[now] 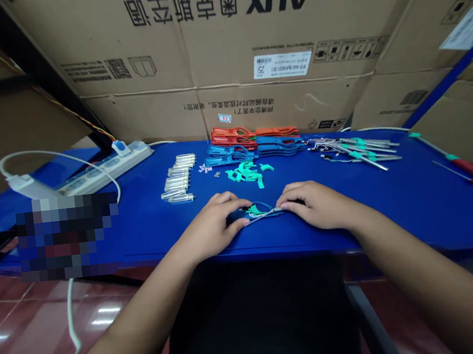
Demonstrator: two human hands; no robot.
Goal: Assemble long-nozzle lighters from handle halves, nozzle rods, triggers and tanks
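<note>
Between my hands, just above the blue table, is a thin metal tube with wires point(268, 212) looping from it and a green plastic piece point(255, 209) behind. My right hand point(318, 205) pinches the tube's right end between thumb and fingertips. My left hand point(220, 221) curls around the left end, its thumb against the thin shaft and its forefinger near a small dark end. The exact contact under those fingertips is too small to make out. Just beyond lies a loose pile of green plastic pieces point(247, 172).
Stacked red handle shells point(232, 137) and blue handle shells point(228, 155) lie at the back. Clear cylinders point(177, 180) form a row at left; metal tubes with wires point(364, 151) lie at right. A power strip point(106, 168) is at far left. Cardboard point(222, 43) walls the back.
</note>
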